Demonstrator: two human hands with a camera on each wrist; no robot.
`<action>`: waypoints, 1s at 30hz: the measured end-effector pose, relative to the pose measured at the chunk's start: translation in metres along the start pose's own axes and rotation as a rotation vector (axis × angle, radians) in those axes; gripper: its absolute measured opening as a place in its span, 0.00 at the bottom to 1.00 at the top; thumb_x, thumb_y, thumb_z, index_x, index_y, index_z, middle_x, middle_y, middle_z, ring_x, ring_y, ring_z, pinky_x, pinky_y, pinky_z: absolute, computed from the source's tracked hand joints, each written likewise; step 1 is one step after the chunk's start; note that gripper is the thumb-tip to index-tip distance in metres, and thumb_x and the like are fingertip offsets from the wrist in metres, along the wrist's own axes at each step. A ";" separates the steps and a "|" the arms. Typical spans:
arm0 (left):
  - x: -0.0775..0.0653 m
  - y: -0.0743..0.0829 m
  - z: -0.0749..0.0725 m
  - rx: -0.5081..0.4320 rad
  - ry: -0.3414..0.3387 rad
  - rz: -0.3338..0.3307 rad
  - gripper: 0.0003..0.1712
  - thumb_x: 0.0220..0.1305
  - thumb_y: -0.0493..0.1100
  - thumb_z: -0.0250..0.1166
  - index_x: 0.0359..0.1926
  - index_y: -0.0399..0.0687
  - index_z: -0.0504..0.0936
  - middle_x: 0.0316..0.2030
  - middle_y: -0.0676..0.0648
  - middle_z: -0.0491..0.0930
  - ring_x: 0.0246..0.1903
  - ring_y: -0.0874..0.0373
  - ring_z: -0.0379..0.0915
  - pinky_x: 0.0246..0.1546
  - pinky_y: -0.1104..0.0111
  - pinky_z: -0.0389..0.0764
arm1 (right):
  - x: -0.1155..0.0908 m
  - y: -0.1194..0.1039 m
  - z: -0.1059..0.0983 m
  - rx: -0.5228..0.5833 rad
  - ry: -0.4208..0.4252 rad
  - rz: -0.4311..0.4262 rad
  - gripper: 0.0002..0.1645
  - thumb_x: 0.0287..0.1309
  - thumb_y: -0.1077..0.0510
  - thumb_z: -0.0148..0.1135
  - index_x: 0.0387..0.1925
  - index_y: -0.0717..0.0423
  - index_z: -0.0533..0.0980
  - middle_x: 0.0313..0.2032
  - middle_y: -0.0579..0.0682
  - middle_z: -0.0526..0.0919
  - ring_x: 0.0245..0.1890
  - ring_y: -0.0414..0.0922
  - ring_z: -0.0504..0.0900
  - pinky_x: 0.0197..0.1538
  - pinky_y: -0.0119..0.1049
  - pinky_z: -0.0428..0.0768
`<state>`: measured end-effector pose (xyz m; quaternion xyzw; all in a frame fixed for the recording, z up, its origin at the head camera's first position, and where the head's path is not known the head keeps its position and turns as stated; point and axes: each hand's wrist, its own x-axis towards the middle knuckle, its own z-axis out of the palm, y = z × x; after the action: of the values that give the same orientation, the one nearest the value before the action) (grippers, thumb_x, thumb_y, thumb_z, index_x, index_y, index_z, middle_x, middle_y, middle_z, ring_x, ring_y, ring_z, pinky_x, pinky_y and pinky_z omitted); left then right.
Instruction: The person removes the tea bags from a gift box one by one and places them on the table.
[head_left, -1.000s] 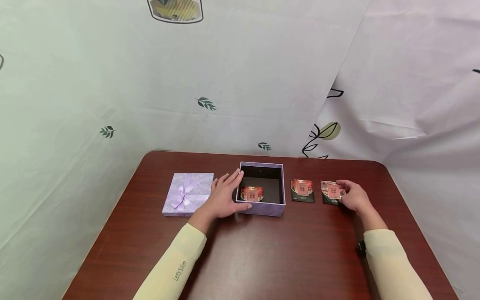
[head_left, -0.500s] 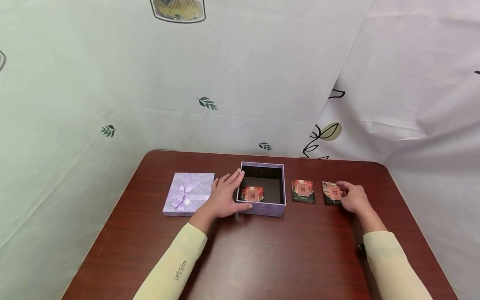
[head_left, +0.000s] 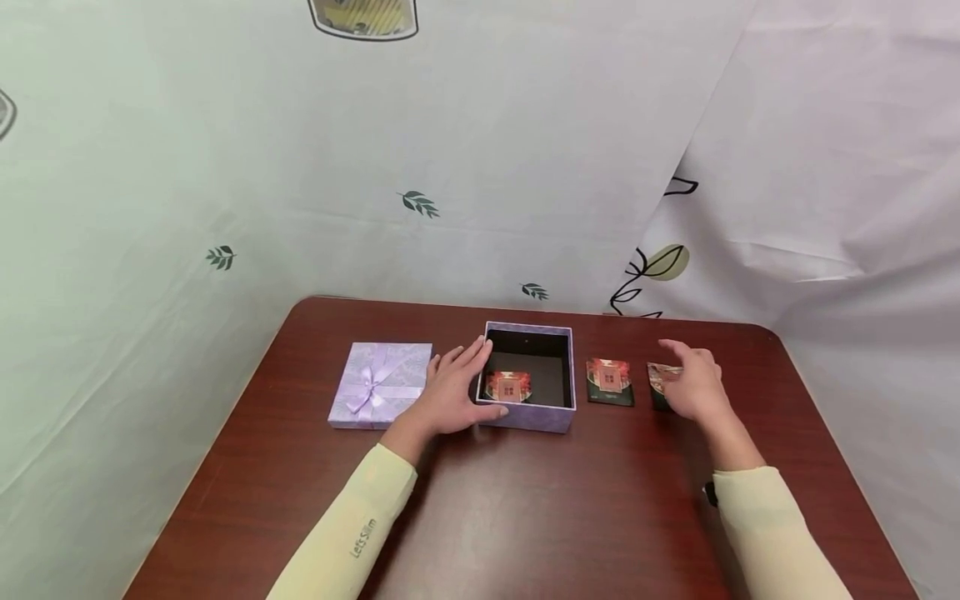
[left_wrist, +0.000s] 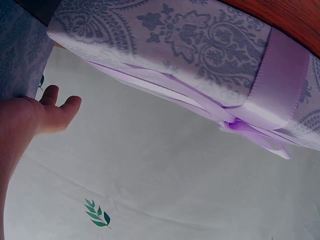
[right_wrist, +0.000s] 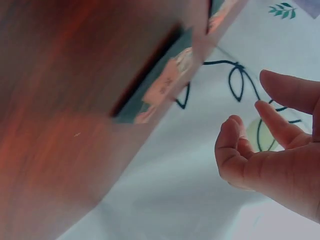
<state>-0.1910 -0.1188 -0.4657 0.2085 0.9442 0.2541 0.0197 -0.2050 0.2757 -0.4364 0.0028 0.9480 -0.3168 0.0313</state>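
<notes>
My left hand [head_left: 453, 392] rests on the left side of an uncovered purple patterned box [head_left: 529, 418], fingers straight along the left rim and thumb at the front wall. Inside the box, at its front left, lies a flat square packet [head_left: 508, 386] with a red picture print. My right hand [head_left: 696, 385], holding nothing, hovers over the rightmost packet [head_left: 660, 377] and hides part of it. Its fingers are loosely bent and apart from the packet in the right wrist view. Between box and right hand lies another such packet [head_left: 609, 382], flat on the table.
The matching lid [head_left: 405, 358], tied with a lilac ribbon bow [head_left: 367, 384], lies left of the box, close to my left hand. The dark red wooden table [head_left: 525, 517] ends at a pale cloth backdrop [head_left: 480, 167] printed with leaves.
My right hand has come away from the rightmost packet, rising and shifting slightly left over it. My left hand stays on the box. The head view has shifted slightly.
</notes>
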 end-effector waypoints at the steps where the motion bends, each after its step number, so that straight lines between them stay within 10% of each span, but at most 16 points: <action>1: 0.000 0.000 0.000 -0.002 0.001 0.002 0.63 0.52 0.73 0.69 0.80 0.53 0.50 0.78 0.49 0.47 0.72 0.38 0.47 0.65 0.35 0.41 | 0.000 -0.002 0.000 0.002 0.001 -0.004 0.41 0.52 0.73 0.54 0.71 0.63 0.63 0.62 0.77 0.57 0.60 0.76 0.54 0.47 0.62 0.67; 30: -0.001 0.001 0.000 0.012 -0.007 -0.012 0.63 0.52 0.72 0.69 0.80 0.54 0.50 0.78 0.50 0.47 0.72 0.38 0.47 0.65 0.36 0.40 | -0.016 -0.079 0.017 0.113 0.023 -0.194 0.40 0.60 0.66 0.67 0.72 0.57 0.64 0.62 0.68 0.66 0.57 0.64 0.70 0.51 0.59 0.74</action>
<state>-0.1900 -0.1180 -0.4647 0.2038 0.9469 0.2477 0.0234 -0.1899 0.2021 -0.4017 -0.0835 0.9247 -0.3712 -0.0105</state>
